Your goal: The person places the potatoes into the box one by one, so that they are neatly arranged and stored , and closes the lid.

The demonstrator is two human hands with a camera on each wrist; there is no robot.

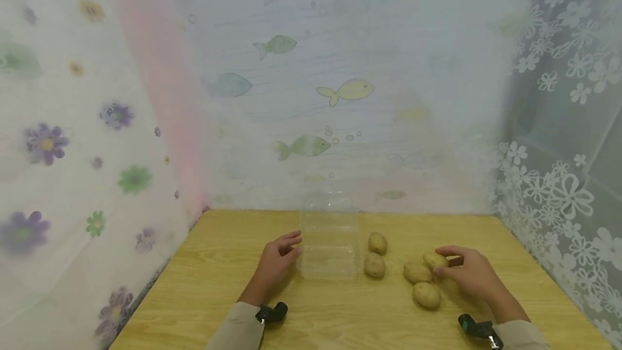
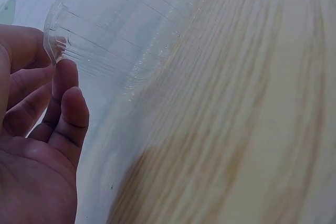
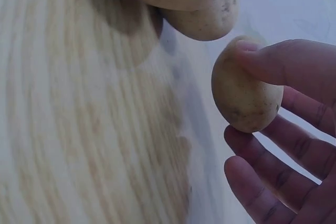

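At the left side of a clear plastic container (image 1: pixel 330 246), my left hand (image 1: pixel 274 264) pinches the rim between thumb and fingers, as the left wrist view shows at the container's edge (image 2: pixel 54 43). The container's hinged lid (image 1: pixel 329 210) stands raised at the back. My right hand (image 1: pixel 470 274) grips a potato (image 3: pixel 244 90) between thumb and fingertips, on the right side of the table. Close by it lie two other potatoes, one (image 1: pixel 417 273) behind the other (image 1: pixel 427 295). Just right of the container, two more potatoes (image 1: pixel 377 243) (image 1: pixel 374 266) lie one behind the other.
The wood-grain table (image 1: pixel 194 290) ends at a sheet (image 1: pixel 272 177) printed with fish. A flowered sheet (image 1: pixel 73 188) hangs along the left side, and a white-flowered translucent one (image 1: pixel 559 199) along the right. Black wrist cameras (image 1: pixel 272 313) sit at both sleeves.
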